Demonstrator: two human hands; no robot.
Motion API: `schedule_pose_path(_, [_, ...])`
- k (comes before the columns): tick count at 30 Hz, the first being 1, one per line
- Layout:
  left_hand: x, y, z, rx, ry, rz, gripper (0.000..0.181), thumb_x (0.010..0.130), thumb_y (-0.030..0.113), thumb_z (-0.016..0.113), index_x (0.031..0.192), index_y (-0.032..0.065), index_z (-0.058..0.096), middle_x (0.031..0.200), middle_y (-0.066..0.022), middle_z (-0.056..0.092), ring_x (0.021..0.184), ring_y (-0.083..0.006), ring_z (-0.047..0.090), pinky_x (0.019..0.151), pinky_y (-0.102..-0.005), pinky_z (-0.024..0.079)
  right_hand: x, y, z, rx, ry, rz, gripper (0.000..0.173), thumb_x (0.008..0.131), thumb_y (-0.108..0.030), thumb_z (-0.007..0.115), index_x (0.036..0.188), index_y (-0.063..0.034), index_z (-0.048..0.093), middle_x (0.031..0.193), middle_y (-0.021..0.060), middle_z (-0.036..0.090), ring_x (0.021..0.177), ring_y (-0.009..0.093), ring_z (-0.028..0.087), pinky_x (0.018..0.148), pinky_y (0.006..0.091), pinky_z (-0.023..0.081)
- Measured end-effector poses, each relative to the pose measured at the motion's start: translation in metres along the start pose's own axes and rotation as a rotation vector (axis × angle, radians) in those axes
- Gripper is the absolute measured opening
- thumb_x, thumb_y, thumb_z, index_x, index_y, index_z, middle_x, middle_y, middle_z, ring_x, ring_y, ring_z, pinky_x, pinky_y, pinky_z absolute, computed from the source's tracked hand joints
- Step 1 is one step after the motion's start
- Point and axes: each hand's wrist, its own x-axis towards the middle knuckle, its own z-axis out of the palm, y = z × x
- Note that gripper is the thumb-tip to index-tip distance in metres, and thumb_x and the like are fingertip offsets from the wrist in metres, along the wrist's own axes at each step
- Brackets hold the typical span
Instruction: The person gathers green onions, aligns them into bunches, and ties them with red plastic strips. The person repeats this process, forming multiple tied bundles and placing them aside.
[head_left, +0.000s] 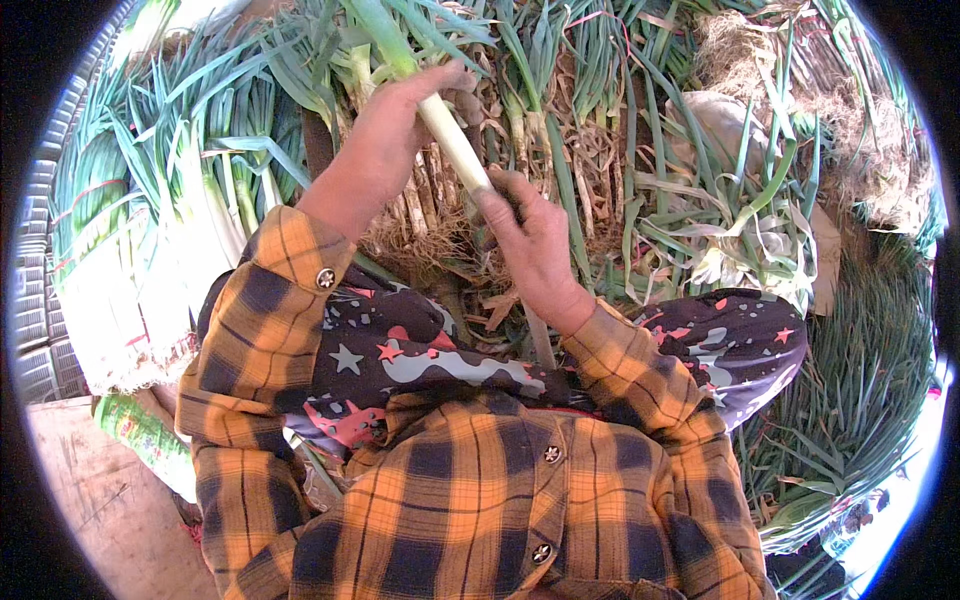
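Note:
A long Welsh onion or leek (454, 142) slants across the view before me, its green leaves at the top and its pale shank running down to the right. My left hand (397, 124) is wrapped around it where green turns to white. Lower on the shank, my right hand (529, 232) grips it between thumb and fingers. The root end is hidden by that hand. A pale rod-like thing (538, 341) shows below my right wrist; whether it belongs to the same stalk I cannot tell. Unpeeled stalks with dry skins and roots (424, 202) lie just beyond my hands.
Cleaned white-stemmed bundles (180, 225) stand at left beside a ribbed plastic surface (41, 300). Peeled-off leaves and skins (735, 240) heap up at right, near rooted bundles (832, 112). More green leaves (840, 375) lie right of my knee. A wooden board (97, 480) is at lower left.

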Motion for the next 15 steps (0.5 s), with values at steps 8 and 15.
schedule_pose_path(8, [0.000, -0.003, 0.011, 0.150, 0.150, -0.018, 0.035, 0.090, 0.035, 0.052, 0.098, 0.0022, 0.059, 0.084, -0.0046, 0.060, 0.078, -0.0133, 0.057, 0.072, -0.0267, 0.045, 0.005, 0.004, -0.008, 0.085, -0.089, 0.082, 0.019, 0.088, -0.017, 0.057, 0.091, 0.0023, 0.060, 0.059, 0.0165, 0.050, 0.050, 0.018, 0.043, 0.050, 0.0322, 0.039])
schedule_pose_path(15, [0.004, 0.001, 0.006, 0.030, -0.044, -0.114, 0.037, 0.092, 0.030, 0.049, 0.109, -0.0020, 0.057, 0.096, -0.0091, 0.061, 0.090, -0.0173, 0.060, 0.080, -0.0314, 0.047, 0.010, 0.017, -0.013, 0.305, -0.147, 0.204, 0.024, 0.090, -0.019, 0.052, 0.088, 0.0032, 0.059, 0.061, 0.0115, 0.049, 0.050, 0.014, 0.041, 0.049, 0.0313, 0.039])
